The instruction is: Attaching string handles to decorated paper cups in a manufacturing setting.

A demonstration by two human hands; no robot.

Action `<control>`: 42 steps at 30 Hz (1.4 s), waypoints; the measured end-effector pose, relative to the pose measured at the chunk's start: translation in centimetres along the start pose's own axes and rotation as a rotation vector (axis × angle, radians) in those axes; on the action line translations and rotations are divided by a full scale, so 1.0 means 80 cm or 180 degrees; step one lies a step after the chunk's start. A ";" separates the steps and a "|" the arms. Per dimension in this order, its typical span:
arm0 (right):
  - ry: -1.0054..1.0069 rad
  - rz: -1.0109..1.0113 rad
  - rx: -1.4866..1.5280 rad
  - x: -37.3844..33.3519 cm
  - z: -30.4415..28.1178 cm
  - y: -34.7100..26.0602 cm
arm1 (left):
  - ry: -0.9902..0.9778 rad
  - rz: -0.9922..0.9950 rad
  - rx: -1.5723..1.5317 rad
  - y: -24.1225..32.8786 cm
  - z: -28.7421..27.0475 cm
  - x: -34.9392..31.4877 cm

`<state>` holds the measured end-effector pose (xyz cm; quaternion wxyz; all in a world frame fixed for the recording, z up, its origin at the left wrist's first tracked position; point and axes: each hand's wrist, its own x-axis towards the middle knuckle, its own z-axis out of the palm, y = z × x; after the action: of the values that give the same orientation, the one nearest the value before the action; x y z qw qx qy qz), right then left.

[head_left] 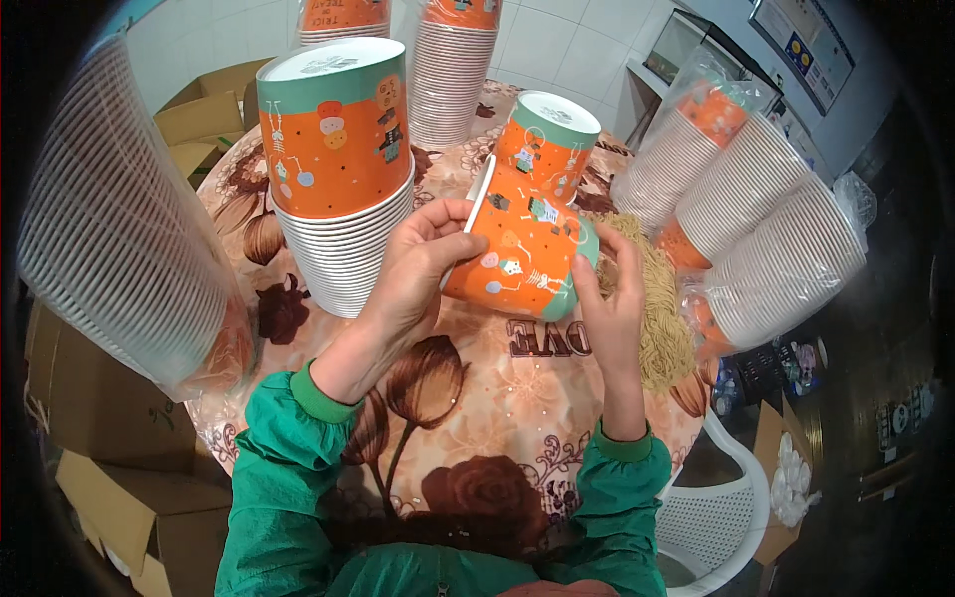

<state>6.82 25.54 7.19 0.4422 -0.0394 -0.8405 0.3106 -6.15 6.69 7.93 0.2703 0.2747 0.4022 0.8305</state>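
Between my two hands an orange paper bucket (522, 249) with a green base band and small cartoon figures lies tilted on its side above the table. My left hand (413, 261) grips it by the white rim, thumb on the outer wall and the fingers partly hidden. At the green base end, my right hand (611, 294) has its thumb and fingers closed around the edge. Just behind stands a similar upside-down bucket (542, 149). A tall stack of inverted paper buckets (333, 159) rises beyond my left hand. Beside my right hand lies a bundle of beige cord (662, 318).
A flower-patterned tablecloth (477, 398) covers the round table. Plastic-wrapped bucket stacks stand at the left (129, 229), at the back (453, 80) and lean at the right (776, 269). Cardboard boxes (149, 507) sit at lower left; a white plastic chair (716, 517) is at lower right.
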 end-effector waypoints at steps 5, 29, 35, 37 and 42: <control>-0.0424 0.0986 0.1704 -0.001 0.014 -0.013 | 0.0194 0.0139 -0.0216 -0.003 -0.011 0.004; 0.0118 0.2461 0.3473 0.006 -0.017 0.051 | -0.1266 0.0454 0.2257 0.010 -0.005 -0.003; 0.0269 0.2495 0.3518 0.004 -0.023 0.063 | -0.1098 0.0468 0.2404 0.006 -0.019 0.008; 0.0172 0.2459 0.3546 0.004 -0.019 0.052 | -0.0751 -0.0014 0.1346 0.004 -0.019 0.009; -0.0555 0.1482 0.2706 0.003 -0.009 -0.002 | -0.0160 -0.0077 0.0544 0.004 -0.019 0.016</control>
<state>7.27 25.84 7.81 0.2660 -0.0161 -0.6420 0.7189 -8.11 6.58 7.68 0.2658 0.3127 0.4680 0.7826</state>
